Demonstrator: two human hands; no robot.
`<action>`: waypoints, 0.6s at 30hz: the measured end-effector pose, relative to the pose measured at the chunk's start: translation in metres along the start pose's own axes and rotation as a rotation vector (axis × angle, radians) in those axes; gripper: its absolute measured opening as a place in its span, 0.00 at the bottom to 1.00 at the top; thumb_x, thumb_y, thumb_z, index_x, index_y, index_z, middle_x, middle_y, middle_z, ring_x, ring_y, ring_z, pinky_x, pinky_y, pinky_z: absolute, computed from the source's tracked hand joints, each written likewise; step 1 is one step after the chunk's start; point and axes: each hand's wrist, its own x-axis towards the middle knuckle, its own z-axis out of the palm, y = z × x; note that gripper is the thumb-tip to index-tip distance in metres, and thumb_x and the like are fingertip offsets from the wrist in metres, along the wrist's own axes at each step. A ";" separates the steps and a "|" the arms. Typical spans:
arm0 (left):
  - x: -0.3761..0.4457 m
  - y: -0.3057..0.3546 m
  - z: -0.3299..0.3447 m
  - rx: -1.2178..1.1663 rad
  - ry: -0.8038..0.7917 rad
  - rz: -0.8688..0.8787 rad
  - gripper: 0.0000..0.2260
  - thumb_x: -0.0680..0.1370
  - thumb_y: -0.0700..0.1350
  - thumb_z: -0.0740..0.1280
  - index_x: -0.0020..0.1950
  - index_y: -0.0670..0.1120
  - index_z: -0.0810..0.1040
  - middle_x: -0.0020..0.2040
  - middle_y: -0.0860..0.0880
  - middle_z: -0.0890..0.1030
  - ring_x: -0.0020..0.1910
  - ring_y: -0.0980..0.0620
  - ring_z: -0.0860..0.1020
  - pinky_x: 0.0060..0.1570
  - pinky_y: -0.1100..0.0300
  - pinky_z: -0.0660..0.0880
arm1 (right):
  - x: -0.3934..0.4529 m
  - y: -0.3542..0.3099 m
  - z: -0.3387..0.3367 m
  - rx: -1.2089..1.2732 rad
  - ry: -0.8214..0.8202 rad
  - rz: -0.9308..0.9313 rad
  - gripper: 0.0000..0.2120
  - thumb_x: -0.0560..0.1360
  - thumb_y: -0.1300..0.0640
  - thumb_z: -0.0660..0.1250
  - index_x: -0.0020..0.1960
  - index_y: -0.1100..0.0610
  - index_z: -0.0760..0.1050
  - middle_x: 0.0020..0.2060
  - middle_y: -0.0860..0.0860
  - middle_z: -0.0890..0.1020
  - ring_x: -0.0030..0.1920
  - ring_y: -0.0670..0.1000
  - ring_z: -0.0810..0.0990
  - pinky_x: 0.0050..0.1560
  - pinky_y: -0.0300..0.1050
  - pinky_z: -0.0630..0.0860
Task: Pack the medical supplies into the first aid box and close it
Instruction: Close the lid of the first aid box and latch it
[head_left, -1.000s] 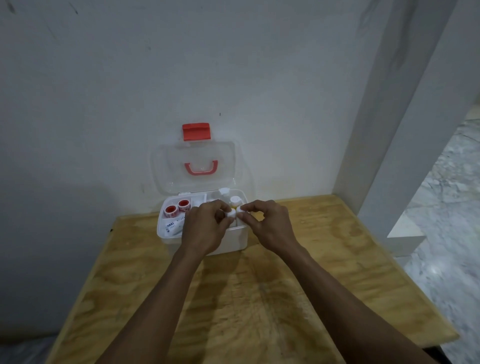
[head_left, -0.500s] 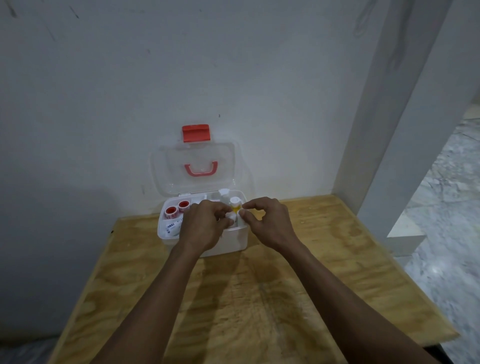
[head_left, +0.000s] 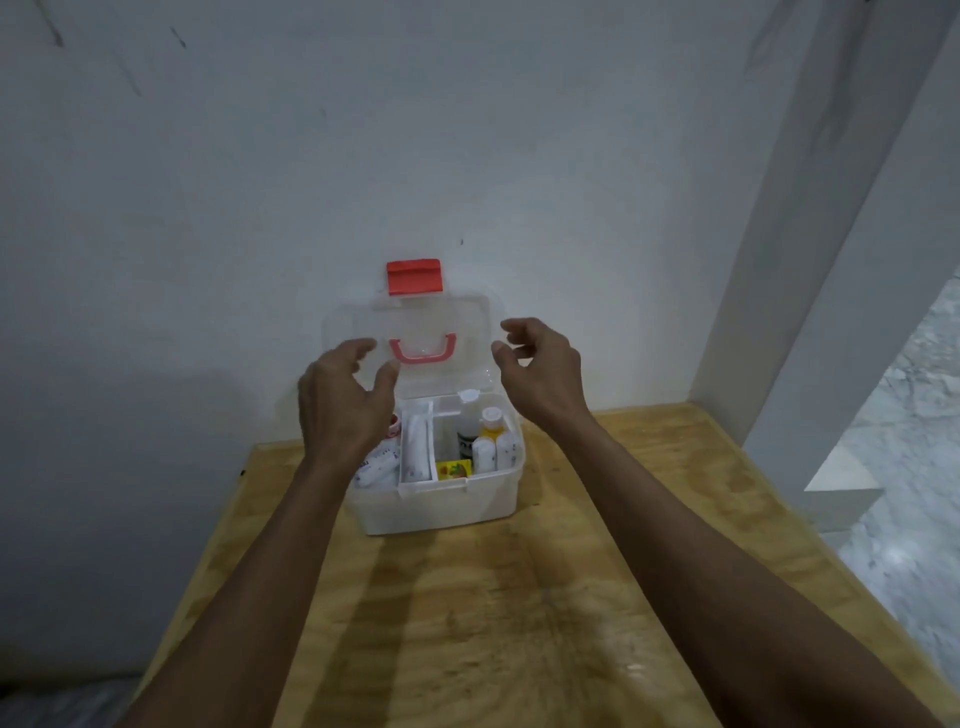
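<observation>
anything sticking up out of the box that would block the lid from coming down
Nothing visibly does. The clear lid stands open against the wall, both hands empty: left hand, right hand. The tallest items, the bottles at the right, look about level with the box rim.

Open box at the back of the counter

We see the first aid box on the counter against the wall, lid upright behind it; bottles stand in its right compartment (hands flank the lid).
</observation>
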 end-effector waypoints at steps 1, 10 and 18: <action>0.006 -0.003 -0.001 0.000 0.030 -0.020 0.20 0.76 0.50 0.71 0.64 0.44 0.78 0.60 0.44 0.81 0.57 0.46 0.79 0.57 0.51 0.76 | 0.006 -0.003 0.004 -0.002 -0.002 0.005 0.17 0.78 0.53 0.68 0.66 0.54 0.75 0.58 0.50 0.81 0.54 0.48 0.79 0.56 0.45 0.77; 0.052 -0.017 -0.004 -0.122 0.033 -0.183 0.23 0.78 0.52 0.68 0.70 0.44 0.73 0.64 0.44 0.79 0.62 0.47 0.77 0.63 0.57 0.69 | 0.043 -0.018 0.028 0.060 -0.007 0.050 0.20 0.80 0.55 0.64 0.71 0.56 0.69 0.65 0.54 0.76 0.65 0.52 0.74 0.62 0.42 0.69; 0.055 -0.012 -0.002 -0.211 0.114 -0.260 0.19 0.79 0.56 0.65 0.60 0.44 0.81 0.53 0.47 0.83 0.54 0.49 0.79 0.55 0.59 0.72 | 0.041 -0.023 0.027 0.118 0.031 0.092 0.18 0.82 0.50 0.59 0.66 0.58 0.75 0.60 0.52 0.80 0.60 0.51 0.77 0.60 0.45 0.72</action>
